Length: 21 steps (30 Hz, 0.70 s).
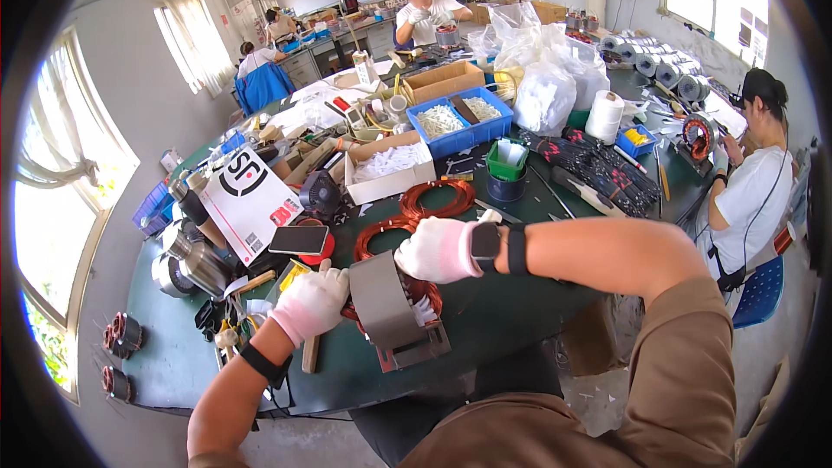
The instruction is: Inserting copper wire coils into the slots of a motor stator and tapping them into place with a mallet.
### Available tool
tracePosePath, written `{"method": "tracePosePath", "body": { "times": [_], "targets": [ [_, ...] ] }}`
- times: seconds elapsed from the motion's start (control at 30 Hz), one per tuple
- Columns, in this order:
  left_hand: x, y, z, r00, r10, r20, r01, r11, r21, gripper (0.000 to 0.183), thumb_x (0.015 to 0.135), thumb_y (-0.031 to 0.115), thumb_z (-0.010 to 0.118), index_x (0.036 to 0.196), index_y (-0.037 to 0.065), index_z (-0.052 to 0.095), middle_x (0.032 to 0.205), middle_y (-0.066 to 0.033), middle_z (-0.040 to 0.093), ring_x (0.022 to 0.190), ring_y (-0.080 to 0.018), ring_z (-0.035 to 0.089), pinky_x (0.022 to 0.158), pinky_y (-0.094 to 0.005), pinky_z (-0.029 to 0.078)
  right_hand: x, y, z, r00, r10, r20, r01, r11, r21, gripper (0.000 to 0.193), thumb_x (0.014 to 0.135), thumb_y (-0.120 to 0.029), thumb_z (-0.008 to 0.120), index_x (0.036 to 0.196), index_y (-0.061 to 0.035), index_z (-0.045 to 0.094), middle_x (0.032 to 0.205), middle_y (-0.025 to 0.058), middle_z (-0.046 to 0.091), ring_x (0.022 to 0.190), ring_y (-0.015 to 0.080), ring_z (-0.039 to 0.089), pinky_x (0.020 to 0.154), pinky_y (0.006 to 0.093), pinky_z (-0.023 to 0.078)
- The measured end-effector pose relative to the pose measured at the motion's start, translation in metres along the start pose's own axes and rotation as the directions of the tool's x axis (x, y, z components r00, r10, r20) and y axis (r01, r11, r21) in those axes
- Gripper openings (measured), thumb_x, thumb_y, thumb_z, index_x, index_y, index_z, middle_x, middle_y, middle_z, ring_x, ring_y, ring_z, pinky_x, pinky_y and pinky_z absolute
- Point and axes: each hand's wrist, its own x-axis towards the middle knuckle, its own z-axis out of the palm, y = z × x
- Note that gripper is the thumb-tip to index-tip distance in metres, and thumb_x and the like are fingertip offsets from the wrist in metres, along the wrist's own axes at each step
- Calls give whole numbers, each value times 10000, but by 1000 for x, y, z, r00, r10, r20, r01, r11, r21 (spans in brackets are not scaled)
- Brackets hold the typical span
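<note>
A motor stator (381, 299), a grey metal cylinder with copper windings at its ends, rests on a metal stand (420, 348) near the table's front edge. My gloved left hand (310, 303) is closed on the copper winding at its left end, fingertips partly hidden. From the right, my gloved right hand (440, 250) reaches over the stator's far right rim, fingers curled down onto the winding there. White insulation slips (425, 310) stick out among the wires inside the right opening. A wooden strip (310, 354) lies below my left hand. Loose copper coils (438, 199) lie just beyond.
A phone (299, 240) lies by a white box (251, 199) on the left. Beyond are a carton of white slips (390, 165), a blue bin (459, 126) and black sleeving (598, 169). One co-worker (754, 173) sits at right, another (429, 13) across the table.
</note>
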Motion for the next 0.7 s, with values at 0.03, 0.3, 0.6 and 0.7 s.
{"method": "tracePosePath", "body": {
  "times": [0.03,0.3,0.6,0.7],
  "targets": [
    [-8,8,1,991,-37,-127,26,996,-90,574,773,207,792,1213,-81,565,1073,-231,663,976,-367,705,870,-434,574,0,-9,3,989,133,58,-137,988,71,181,819,-144,670,938,-11,643,867,131,694,776,304,739,632,420,582],
    [0,2,-40,995,-77,56,95,761,-641,756,711,329,903,1274,-50,571,1251,-259,647,1176,-406,645,1026,-422,510,8,3,-6,900,352,258,-437,720,540,511,773,-400,778,1084,3,737,1192,218,652,1097,360,664,971,424,541],
    [6,1,-27,992,-106,75,130,787,-603,790,711,386,893,1259,-84,572,1211,-288,658,1170,-428,651,1005,-439,526,15,-3,22,688,709,155,-427,222,877,245,846,-219,664,849,23,706,810,215,695,787,377,691,773,438,544],
    [11,-6,-25,996,-48,69,81,763,-642,793,710,388,892,1267,-79,577,1243,-295,644,1185,-418,645,1019,-439,522,13,1,37,551,787,279,-581,121,805,301,862,-268,666,869,31,695,832,243,702,798,399,696,774,446,547]
  ]
}}
